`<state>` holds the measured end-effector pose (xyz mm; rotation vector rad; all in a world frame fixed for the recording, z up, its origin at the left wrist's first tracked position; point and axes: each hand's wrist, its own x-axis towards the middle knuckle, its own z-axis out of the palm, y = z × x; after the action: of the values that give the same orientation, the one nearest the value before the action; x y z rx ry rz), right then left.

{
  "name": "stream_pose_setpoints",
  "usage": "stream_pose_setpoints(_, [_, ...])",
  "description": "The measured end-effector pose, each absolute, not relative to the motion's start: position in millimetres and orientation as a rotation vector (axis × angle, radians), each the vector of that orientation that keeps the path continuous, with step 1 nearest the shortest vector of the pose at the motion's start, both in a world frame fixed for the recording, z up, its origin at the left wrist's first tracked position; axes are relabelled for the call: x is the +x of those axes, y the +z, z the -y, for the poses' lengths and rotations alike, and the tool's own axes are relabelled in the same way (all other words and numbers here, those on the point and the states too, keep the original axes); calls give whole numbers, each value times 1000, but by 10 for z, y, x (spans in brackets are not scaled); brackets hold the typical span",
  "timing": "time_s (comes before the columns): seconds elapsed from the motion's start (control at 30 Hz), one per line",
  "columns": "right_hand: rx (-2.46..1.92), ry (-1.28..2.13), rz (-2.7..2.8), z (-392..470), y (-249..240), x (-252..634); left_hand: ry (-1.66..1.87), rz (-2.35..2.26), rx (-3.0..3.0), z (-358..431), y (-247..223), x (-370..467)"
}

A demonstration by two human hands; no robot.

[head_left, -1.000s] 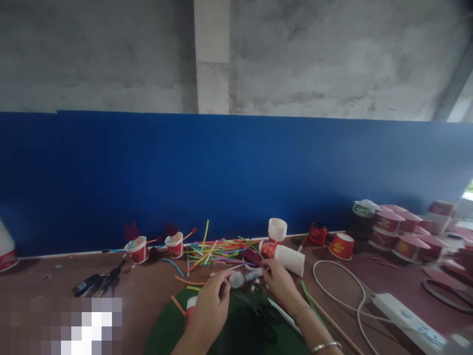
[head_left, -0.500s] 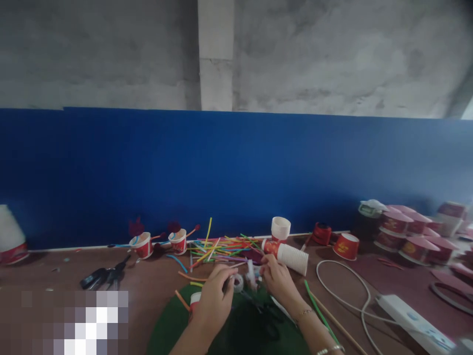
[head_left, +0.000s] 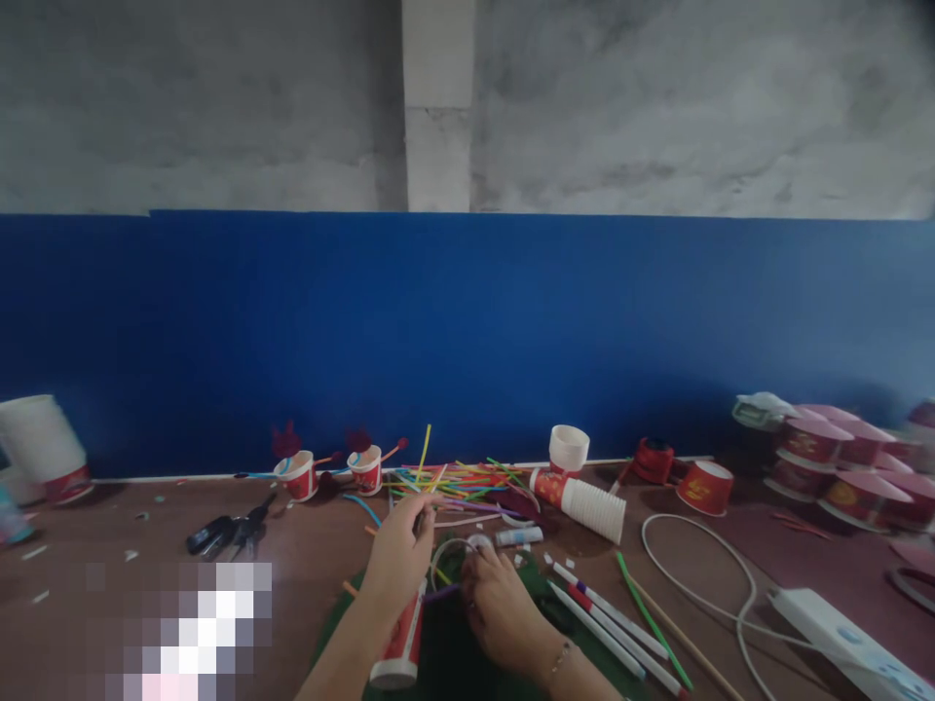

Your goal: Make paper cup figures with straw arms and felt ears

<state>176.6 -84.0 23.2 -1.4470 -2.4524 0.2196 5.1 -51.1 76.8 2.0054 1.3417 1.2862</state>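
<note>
Nearest you: red-and-white paper cup [head_left: 403,643], long axis running away, partly hidden by your left hand [head_left: 400,545]; fingers curled, contents unclear. Your right hand [head_left: 503,604] is nearer the small whitish ring-shaped roll [head_left: 478,541], at its bent fingers' far side; can't tell if gripped.

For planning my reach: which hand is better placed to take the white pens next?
Probably the right hand: it is nearer to the white pens; the left hand is farther, on its other side.
</note>
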Motion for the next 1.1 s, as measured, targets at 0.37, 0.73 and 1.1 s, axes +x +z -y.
stream_pose_setpoints(0.37, [-1043,920,1710,648,766,1768,1382,-1093,2033,553,725,210])
stream_pose_setpoints(0.73, [-1022,787,1856,782,844,1844,1447,-983,2089,733,784,275])
stream_pose_setpoints(1.1, [-1111,574,1959,838,957,1867,1296,-981,2631,686,732,192])
